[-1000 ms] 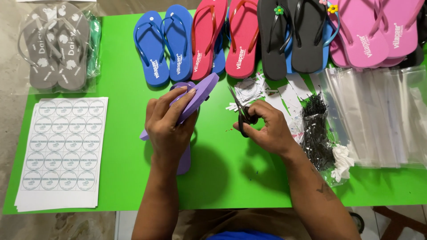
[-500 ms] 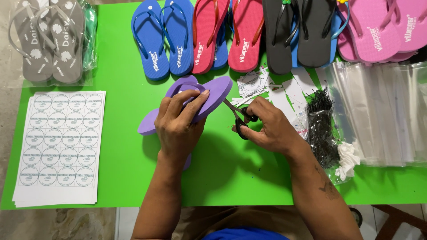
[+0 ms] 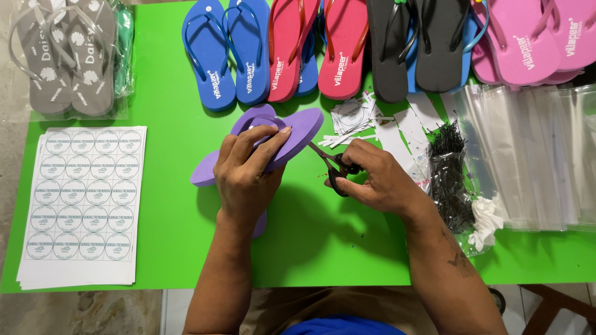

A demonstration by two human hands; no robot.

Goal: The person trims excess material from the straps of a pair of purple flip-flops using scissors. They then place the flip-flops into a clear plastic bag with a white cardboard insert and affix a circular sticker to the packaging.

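- Head view: the left hand (image 3: 248, 180) clasps a pair of purple sandals (image 3: 292, 133) near the middle of the green table (image 3: 167, 186), fingers wrapped over the top one and thumb beneath. The pair is tilted, its toe end lifted toward the far edge, which turns its right rim toward the blades.
- The right hand (image 3: 379, 180) is closed around the loops of black scissors (image 3: 332, 164). Their tips point up and left and meet the sandal's rim; whether they are biting on anything is too small to tell.
- Paper scraps (image 3: 366, 121) lie just beyond the scissors, likely trimmings that dropped where the cutting is done.
- A heap of black ties (image 3: 450, 174) and clear bags (image 3: 534, 155) sit toward the right edge, within reach of the scissor hand.
- A sheet of round stickers (image 3: 84, 205) lies flat at the near left corner, apart from the cutting.
- Blue (image 3: 226, 56), red (image 3: 316, 49), black (image 3: 416, 43) and pink sandals (image 3: 528, 37) line the far edge in pairs; grey ones in a bag (image 3: 68, 59) rest at the far left corner.
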